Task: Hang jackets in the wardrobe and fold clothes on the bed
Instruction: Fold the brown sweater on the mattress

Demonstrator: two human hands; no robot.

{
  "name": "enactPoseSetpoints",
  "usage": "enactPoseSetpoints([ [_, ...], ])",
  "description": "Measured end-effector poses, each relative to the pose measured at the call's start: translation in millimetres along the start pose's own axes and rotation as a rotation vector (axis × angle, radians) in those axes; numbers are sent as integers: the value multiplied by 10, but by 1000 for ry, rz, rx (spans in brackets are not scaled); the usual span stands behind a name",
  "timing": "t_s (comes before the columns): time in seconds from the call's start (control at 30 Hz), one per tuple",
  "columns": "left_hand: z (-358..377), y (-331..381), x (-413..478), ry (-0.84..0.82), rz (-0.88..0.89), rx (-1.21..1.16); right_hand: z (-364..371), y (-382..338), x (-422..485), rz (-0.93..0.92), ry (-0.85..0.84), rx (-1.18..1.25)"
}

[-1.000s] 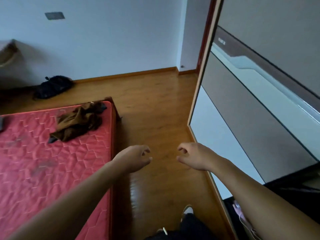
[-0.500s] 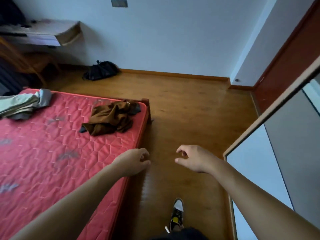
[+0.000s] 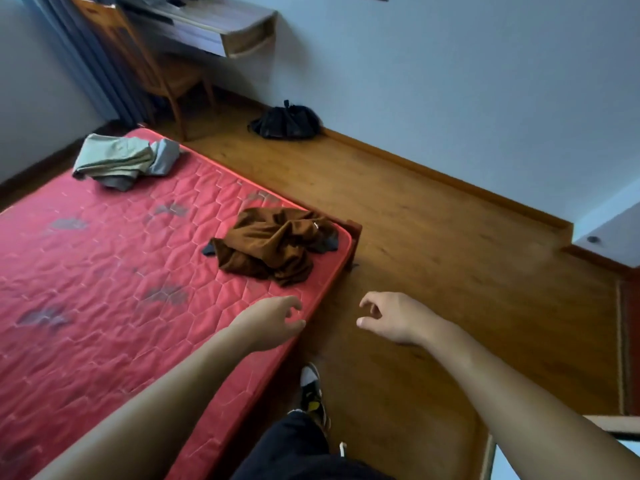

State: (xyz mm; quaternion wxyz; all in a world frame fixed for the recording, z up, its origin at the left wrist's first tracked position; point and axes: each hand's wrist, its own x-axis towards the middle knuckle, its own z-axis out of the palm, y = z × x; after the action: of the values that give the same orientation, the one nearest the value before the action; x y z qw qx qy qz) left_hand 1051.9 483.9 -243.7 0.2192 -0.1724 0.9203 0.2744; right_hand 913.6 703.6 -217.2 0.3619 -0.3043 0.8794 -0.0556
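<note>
A crumpled brown garment [image 3: 273, 245] lies near the corner of the red quilted mattress [image 3: 104, 278]. A folded grey-green pile of clothes [image 3: 121, 161] rests at the mattress's far end. My left hand [image 3: 273, 320] hovers over the mattress edge, just short of the brown garment, fingers loosely curled and holding nothing. Over the wooden floor to the right, my right hand [image 3: 391, 317] is also empty, with its fingers apart. Only a sliver of the wardrobe door [image 3: 623, 445] shows at the lower right.
A black bag [image 3: 285, 121] sits on the floor against the far wall. A wooden chair [image 3: 152, 64] stands under a wall-mounted desk [image 3: 214, 26] by a curtain. My foot in a sneaker [image 3: 311, 389] stands beside the bed.
The view has swung left, from the wardrobe door to the bed. The brown garment is now closer and the folded pile has come into view. Both hands stay empty, held out in front.
</note>
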Motion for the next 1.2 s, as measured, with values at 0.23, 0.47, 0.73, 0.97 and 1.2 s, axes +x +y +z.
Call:
enactPoseSetpoints([
  [0.23, -470, -289, 808, 0, -73, -74, -590, -231, 1091, -28, -78, -76],
  [0.47, -834, -440, 1456, 36, -126, -113, -1152, -339, 2052, -96, -136, -135],
  [0.73, -1003, -443, 2494, 70, -260, -156, -1607, -111, 3394, -210, -283, -216],
  [0.97, -1020, -496, 3397, 56, -526, -291, -1896, 105, 4619, -284, -426, -338],
  [1.2, -642, -1102, 3952, 83, -780, -467, -1568, -239, 5939, -420, -477, -508],
])
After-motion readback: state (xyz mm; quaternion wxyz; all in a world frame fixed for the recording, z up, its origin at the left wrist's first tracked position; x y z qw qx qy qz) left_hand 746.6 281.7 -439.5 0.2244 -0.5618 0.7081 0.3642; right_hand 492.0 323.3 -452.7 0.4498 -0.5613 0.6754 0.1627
